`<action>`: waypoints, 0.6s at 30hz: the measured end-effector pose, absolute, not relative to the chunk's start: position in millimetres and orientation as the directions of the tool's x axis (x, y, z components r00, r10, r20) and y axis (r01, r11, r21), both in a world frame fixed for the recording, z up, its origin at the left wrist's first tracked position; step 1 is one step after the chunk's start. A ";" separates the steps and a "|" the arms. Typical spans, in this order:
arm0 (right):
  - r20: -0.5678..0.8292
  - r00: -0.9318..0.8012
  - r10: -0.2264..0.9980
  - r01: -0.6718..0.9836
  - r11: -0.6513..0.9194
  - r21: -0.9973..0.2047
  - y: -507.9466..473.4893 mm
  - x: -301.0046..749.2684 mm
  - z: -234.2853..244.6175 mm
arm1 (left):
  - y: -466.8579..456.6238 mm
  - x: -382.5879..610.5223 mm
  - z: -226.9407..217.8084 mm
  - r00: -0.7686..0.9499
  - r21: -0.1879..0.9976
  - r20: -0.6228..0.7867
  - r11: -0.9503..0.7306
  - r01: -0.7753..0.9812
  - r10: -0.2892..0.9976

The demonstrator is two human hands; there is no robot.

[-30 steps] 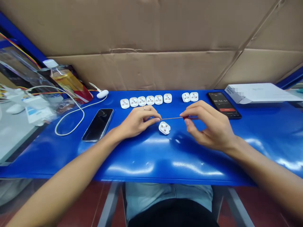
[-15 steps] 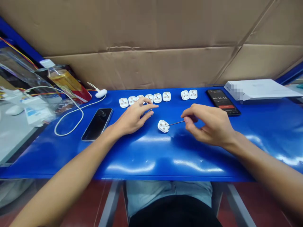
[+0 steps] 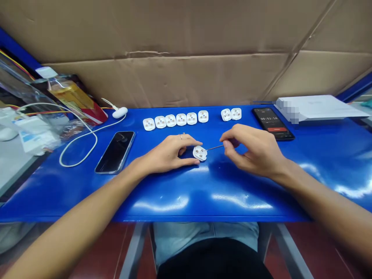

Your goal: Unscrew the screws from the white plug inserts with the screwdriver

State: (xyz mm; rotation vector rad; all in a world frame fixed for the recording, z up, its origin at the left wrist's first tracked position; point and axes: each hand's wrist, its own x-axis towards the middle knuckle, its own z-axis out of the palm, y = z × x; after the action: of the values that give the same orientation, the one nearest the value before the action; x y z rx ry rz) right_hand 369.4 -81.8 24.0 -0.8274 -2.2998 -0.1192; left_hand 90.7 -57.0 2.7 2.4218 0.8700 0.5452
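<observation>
White housing (image 3: 199, 153) in left hand (image 3: 171, 154)

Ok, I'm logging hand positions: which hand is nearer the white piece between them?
Left: the left hand has the white piece between thumb and finger; the right hand sits to its right, holding a thin tool.

Screwdriver (image 3: 215, 147) and lined-up white parts (image 3: 181, 119) suggest a workshop.

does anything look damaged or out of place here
The cardboard behind the blue table has a ragged, pale, torn-looking line left of centre. The bottle at far left appears tilted, though lens distortion may exaggerate that.
</observation>
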 end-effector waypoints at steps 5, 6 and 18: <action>0.638 -0.552 0.537 0.594 0.790 -0.150 -81.1 370.0 24.5 | -54.7 88.3 1.1 0.695 0.586 0.191 -0.649 0.485 0.693; 0.635 -0.552 0.540 0.597 0.788 -0.151 -80.8 370.4 24.2 | -54.8 88.2 1.2 0.694 0.590 0.189 -0.645 0.485 0.694; 0.623 -0.576 0.529 0.577 0.803 -0.149 -76.8 372.9 23.4 | -56.2 90.4 3.2 0.715 0.609 0.153 -0.635 0.475 0.682</action>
State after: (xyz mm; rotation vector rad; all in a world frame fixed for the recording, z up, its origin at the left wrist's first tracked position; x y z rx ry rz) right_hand 372.9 -76.8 23.4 -0.8120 -2.3099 -0.0921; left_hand 90.4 -56.2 3.2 2.3776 0.8795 0.5063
